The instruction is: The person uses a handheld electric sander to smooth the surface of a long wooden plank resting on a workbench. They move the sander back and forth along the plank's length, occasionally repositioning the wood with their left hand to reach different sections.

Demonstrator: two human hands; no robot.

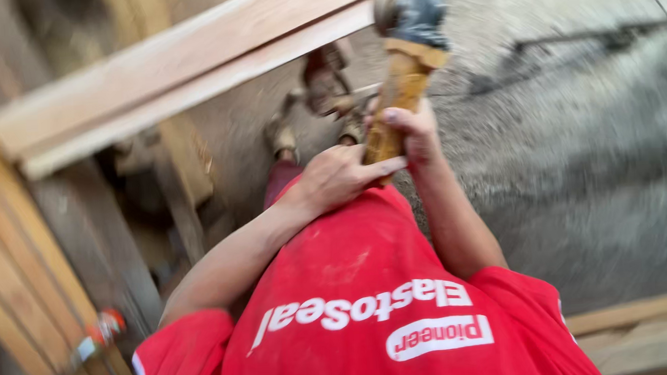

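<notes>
Head view (blurred by motion). Camera looks down over the person's red shirt (361,285) w/ white print, which fills the lower centre. Both bare forearms reach up and away from the chest and meet on one tool, a hammer (402,70).

Left hand (338,176): fingers curled shut round the lower part of the hammer's yellow-brown wooden handle, knuckles toward the camera, thumb side lying along the shaft. Right hand (414,130): fingers also closed round the same handle, just above and touching the left hand; thumb tip visible on the shaft's near face.

Hammer: held roughly upright, tilted slightly right; dark grey-blue head at top, near the frame's top edge, over the right end of the long pale timber plank (175,74). Head detail lost to blur.

Plank: two boards edge to edge, running diagonally from the left-centre up to the top-centre, in front of the ground. Below the hands, between the forearms, the person's boots (321,97) show on grey gravelly ground (575,159), approx. under the hammer. More wooden boards (19,280) run along the left edge; another timber piece (638,331) lies at the bottom-right corner. A small orange-and-white object (101,333) near the bottom-left boards: kind cannot be told.
</notes>
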